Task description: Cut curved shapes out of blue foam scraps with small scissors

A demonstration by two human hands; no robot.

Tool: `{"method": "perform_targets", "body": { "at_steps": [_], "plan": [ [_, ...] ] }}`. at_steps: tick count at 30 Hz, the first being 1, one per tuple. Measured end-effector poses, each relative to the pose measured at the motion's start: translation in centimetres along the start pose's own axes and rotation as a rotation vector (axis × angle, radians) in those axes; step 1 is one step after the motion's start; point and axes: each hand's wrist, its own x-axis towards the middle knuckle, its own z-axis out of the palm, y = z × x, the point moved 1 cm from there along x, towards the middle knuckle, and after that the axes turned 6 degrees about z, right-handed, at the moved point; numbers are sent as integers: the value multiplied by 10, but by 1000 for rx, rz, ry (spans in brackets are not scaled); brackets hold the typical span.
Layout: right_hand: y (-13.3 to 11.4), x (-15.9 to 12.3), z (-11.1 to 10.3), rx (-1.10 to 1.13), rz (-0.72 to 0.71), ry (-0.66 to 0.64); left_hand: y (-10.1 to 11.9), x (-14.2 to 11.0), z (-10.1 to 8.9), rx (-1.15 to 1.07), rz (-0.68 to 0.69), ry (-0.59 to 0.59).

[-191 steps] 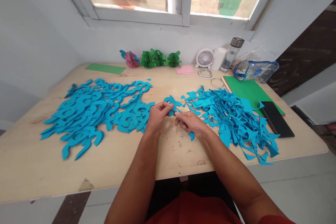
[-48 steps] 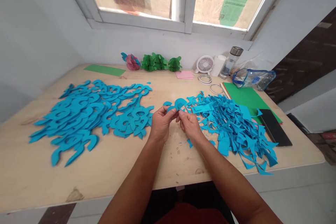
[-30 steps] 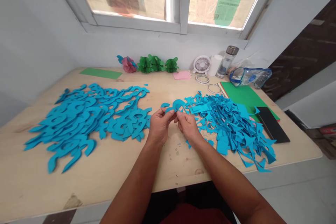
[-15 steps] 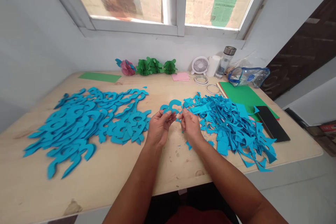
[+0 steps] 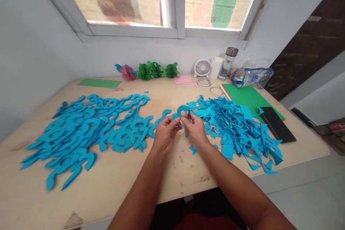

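Note:
My left hand [image 5: 167,133] pinches a curved blue paper cutout [image 5: 183,108] between thumb and fingers, above the middle of the table. Closed around a pair of scissors [image 5: 189,114], my right hand [image 5: 196,130] touches the same piece. Only the dark blades stick up past its fingers; the handles are hidden. To the left lies a large heap of blue paper cutouts [image 5: 72,124] with curved, ring-like outlines. Close to my right hand is a pile of blue paper scraps [image 5: 237,122].
A black phone-like slab [image 5: 278,124] and green sheets [image 5: 242,93] lie at the right. Along the wall stand green paper figures [image 5: 155,70], a small fan [image 5: 202,68], a glass bottle [image 5: 228,64] and a clear pouch [image 5: 253,77]. Tape rolls [image 5: 204,82] lie before the fan.
The held cutout has turned between my fingers, with its curved arm now rising nearer my right hand. The scissor blades have come into sight. The view has shifted slightly.

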Motion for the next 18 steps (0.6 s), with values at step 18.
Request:
{"method": "perform_targets", "body": {
  "at_steps": [18],
  "plan": [
    [-9, 2, -9, 166, 91, 2, 4, -1, 0, 187, 81, 45]
  ]
}}
